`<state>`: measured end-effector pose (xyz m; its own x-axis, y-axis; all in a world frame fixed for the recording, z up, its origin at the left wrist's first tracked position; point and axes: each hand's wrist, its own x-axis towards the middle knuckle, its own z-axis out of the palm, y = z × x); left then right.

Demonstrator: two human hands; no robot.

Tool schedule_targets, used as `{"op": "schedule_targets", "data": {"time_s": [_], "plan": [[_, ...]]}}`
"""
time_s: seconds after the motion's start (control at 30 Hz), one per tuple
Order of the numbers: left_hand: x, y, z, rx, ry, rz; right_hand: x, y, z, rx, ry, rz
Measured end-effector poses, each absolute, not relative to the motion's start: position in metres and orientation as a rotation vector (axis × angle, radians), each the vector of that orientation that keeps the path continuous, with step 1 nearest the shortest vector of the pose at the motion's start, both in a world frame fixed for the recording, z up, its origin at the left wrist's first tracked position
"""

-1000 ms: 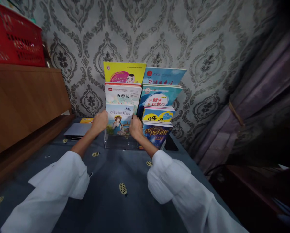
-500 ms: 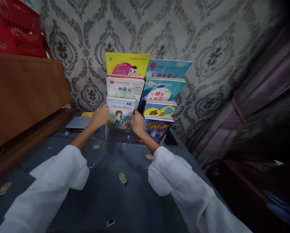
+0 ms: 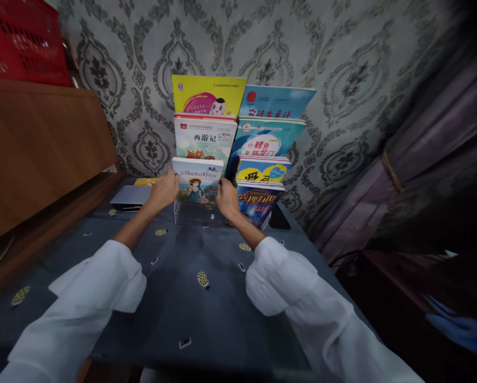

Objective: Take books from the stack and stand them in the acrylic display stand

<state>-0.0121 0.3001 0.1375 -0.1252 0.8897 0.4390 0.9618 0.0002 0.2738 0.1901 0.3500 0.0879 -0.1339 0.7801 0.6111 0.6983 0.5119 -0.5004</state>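
Between my two hands is a small book (image 3: 198, 183) with a pale blue cover and a girl in a hat on it. My left hand (image 3: 165, 190) grips its left edge and my right hand (image 3: 227, 198) its right edge, fingers closed. The book is tilted back over the front of a clear plastic book stand (image 3: 194, 215). Behind it on the stand are a white book (image 3: 204, 138) and a yellow book (image 3: 210, 90). Just right of my right hand stands a dark blue book (image 3: 260, 202), below a yellow-and-blue book (image 3: 262, 170).
Two more blue books (image 3: 278, 101) stand at the back right. Left of the stand lie a grey flat item (image 3: 131, 195) and something yellow (image 3: 145, 181). A dark flat object (image 3: 280, 219) lies right of it. A wooden cabinet (image 3: 42, 154) bears a red basket (image 3: 23, 42); a curtain (image 3: 362, 181) hangs right.
The small book's top has tipped slightly toward me, with both hands still on its edges. The view has shifted, so the table's near edge now shows at the bottom.
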Motion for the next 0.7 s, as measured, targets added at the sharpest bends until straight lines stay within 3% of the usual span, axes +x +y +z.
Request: {"op": "schedule_targets", "data": {"time_s": [0.3,0.47,0.7], "plan": [[-0.048,0.306,0.125,-1.986,-2.110,-0.818,0.194,0.340,0.083,-1.177,-1.900,0.157],[-0.096,0.309,0.090,-1.851,-2.385,-0.299,0.203,0.321,0.059,-1.080,-1.837,0.155],[-0.123,0.323,0.032,-2.009,-2.331,0.041,0.213,0.262,-0.007,-0.979,-1.918,0.333]]}}
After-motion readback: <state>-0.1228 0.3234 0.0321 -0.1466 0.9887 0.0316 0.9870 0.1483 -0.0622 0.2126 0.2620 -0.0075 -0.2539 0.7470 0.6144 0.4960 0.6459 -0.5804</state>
